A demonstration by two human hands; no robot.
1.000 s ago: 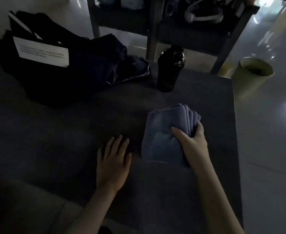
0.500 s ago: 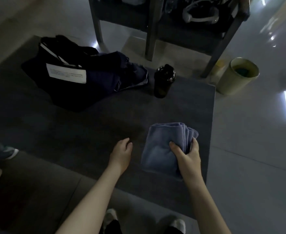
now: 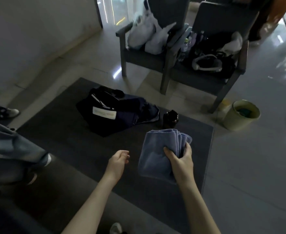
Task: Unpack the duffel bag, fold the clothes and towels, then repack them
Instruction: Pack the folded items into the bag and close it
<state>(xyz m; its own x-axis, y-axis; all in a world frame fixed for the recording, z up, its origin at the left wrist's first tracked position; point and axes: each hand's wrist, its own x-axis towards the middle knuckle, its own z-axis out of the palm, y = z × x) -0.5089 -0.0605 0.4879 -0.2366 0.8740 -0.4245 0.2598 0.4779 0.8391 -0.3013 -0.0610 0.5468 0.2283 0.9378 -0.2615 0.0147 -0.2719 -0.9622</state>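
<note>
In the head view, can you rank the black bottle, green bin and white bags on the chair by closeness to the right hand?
1. black bottle, on the mat just beyond the right hand gripping the towel.
2. green bin, off the mat to the right.
3. white bags, on the far chair.

Folded blue towel (image 3: 155, 152) in the right hand (image 3: 181, 164), dark duffel bag (image 3: 122, 120) slumped on the mat (image 3: 63, 132)
</note>
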